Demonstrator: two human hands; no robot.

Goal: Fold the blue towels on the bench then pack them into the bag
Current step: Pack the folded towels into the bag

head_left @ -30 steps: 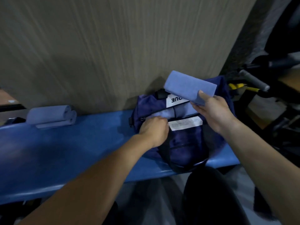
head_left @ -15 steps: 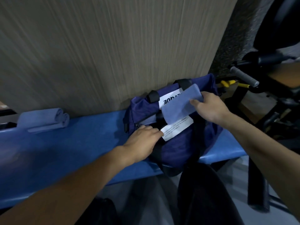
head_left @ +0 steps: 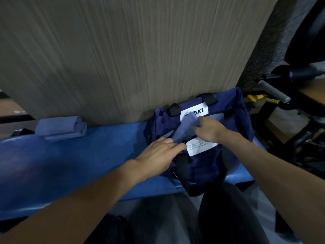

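Head view: my right hand grips a folded blue towel and feeds it, tilted, into the open mouth of the navy bag, which sits on the blue worktop against the wood-grain wall panel. The towel is partly inside and partly above the opening, covering part of the upper white label. My left hand lies with straight fingers on the bag's near rim beside the lower white label, touching the fabric and gripping nothing; I judge that it steadies the opening. A pale strip inside the mouth may be a towel already packed, though I cannot tell. A stack of folded blue towels rests well apart at the worktop's far left. By my judgement the folding is done and the packing is midway, with that stack left to load.
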